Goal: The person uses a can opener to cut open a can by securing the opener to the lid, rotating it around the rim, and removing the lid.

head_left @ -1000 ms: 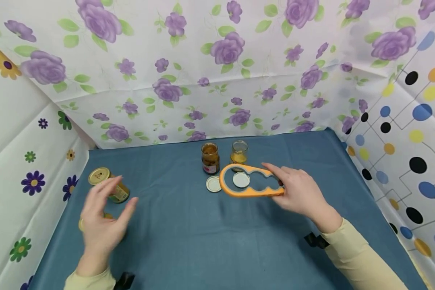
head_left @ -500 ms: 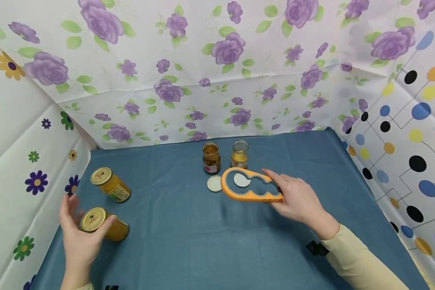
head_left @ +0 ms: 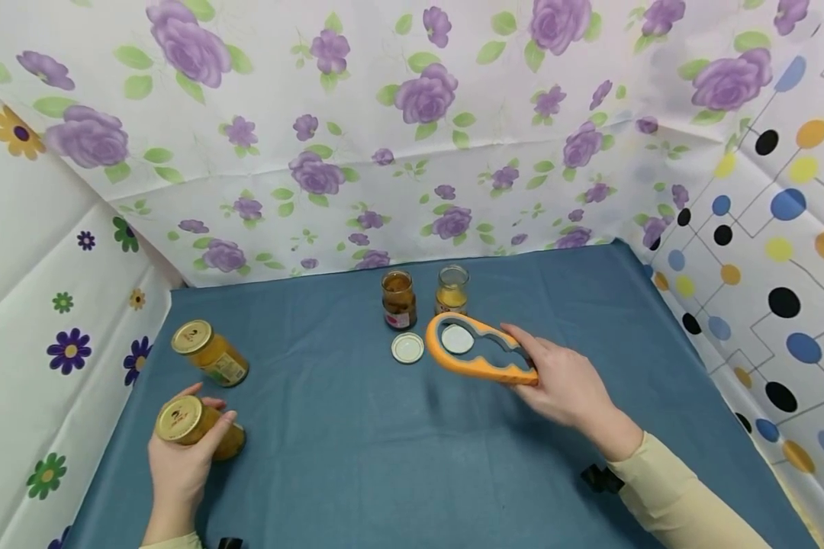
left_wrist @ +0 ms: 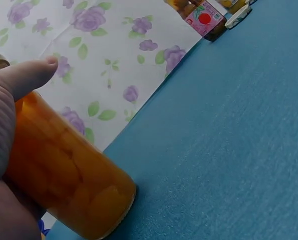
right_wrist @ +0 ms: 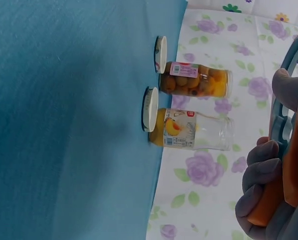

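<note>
My left hand (head_left: 177, 471) grips a lidded glass jar (head_left: 181, 418) of orange fruit at the front left, thumb on one side and fingers on the other. In the left wrist view the jar's base (left_wrist: 106, 212) rests on the blue cloth, the thumb along its upper side. Behind it stands a second lidded jar (head_left: 218, 358), untouched. My right hand (head_left: 568, 385) holds an orange and grey jar opener (head_left: 477, 369) by its handle end, in the air above a white lid (head_left: 457, 339). Curled fingers (right_wrist: 261, 172) wrap the handle in the right wrist view.
Two jars without lids stand at the back: one with dark round fruit (head_left: 399, 301), one with yellow contents (head_left: 452, 291). Another white lid (head_left: 407, 348) lies before them. Blue cloth (head_left: 357, 457) covers the table; patterned sheets (head_left: 384, 114) rise behind and at both sides.
My left hand has come down and toward the front, past the rear lidded jar, and now grips the front one. My right hand keeps the jar opener nearly in place, slightly tilted.
</note>
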